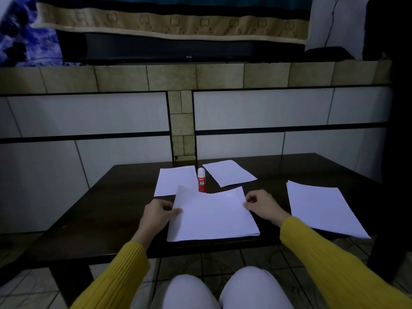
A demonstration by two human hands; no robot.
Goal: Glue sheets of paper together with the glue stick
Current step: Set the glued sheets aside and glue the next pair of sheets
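Both the left hand [159,210] and right hand [259,205] pinch the side edges of the top sheet [211,216] of a stack, seemingly aligning it, so next comes reaching just beyond them for the capped, upright glue stick [201,180].

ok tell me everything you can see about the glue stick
The glue stick is a small tube that looks like plastic, with a red body, white lettering reading GLUE STICK and a rounded white cap, still on. It stands upright on the dark table, between the two far paper sheets and just behind the sheet both hands hold. Neither hand touches it.
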